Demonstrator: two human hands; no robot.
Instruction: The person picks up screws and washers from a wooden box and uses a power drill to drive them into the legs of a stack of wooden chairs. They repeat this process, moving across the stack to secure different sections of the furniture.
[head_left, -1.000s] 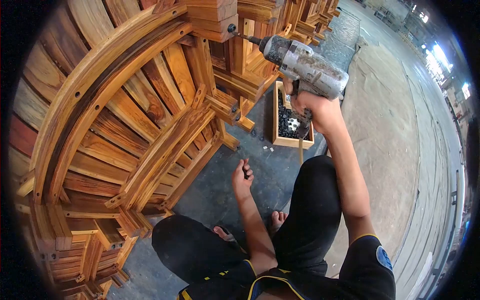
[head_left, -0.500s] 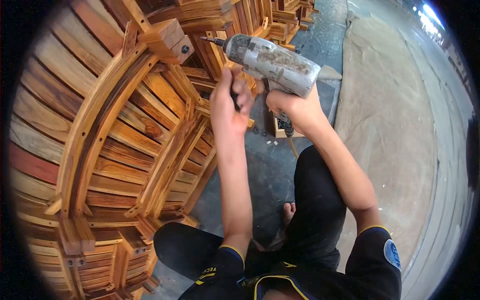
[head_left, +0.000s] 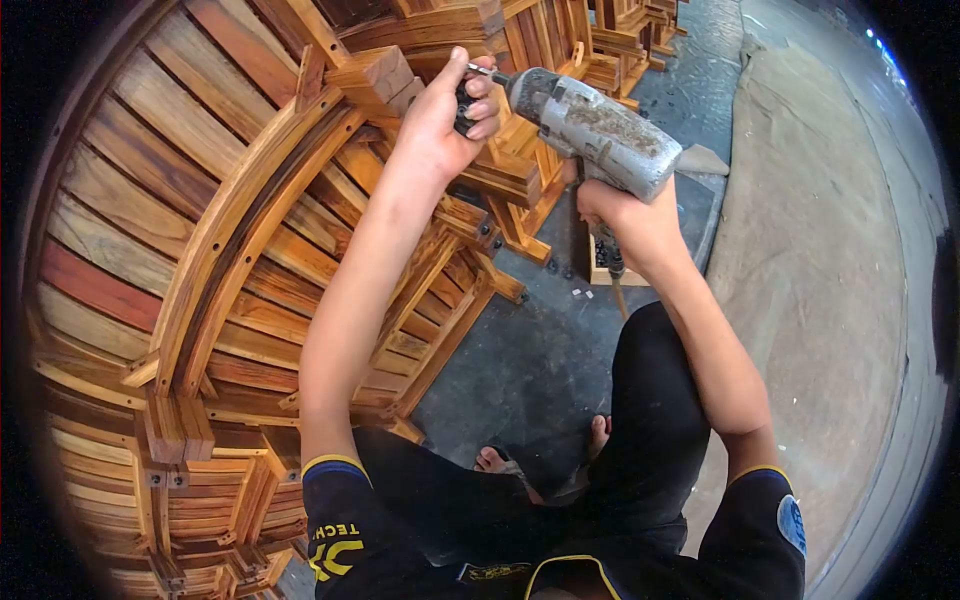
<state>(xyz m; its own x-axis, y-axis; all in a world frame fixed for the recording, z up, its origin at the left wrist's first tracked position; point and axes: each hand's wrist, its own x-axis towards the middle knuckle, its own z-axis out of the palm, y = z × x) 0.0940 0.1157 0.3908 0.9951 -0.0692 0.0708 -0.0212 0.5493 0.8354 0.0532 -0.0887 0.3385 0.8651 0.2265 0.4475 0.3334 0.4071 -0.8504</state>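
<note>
My right hand (head_left: pixel 635 215) is wrapped round the handle of a scuffed grey impact driver (head_left: pixel 605 130), which has a hose running down from its grip. The driver's bit points left, its tip close to the thumb and index finger of my left hand (head_left: pixel 445 120). That hand is curled closed around small black pieces (head_left: pixel 465 105), mostly covered by the fingers. Just beyond it is the block-like end of a wooden leg (head_left: pixel 375 80) on an overturned slatted wooden chair (head_left: pixel 220 240). Whether the bit touches a screw there is too small to tell.
More slatted wooden furniture (head_left: pixel 170 500) stands at lower left and along the top. A small wooden box (head_left: pixel 618 275) with black pieces sits on the dark floor (head_left: pixel 500 350), near white scraps. Beige cloth (head_left: pixel 810 250) covers the floor at right.
My left hand has moved up towards the leg end and closed more, near the bit. The driver appears farther right, and the whole view has shifted.
</note>
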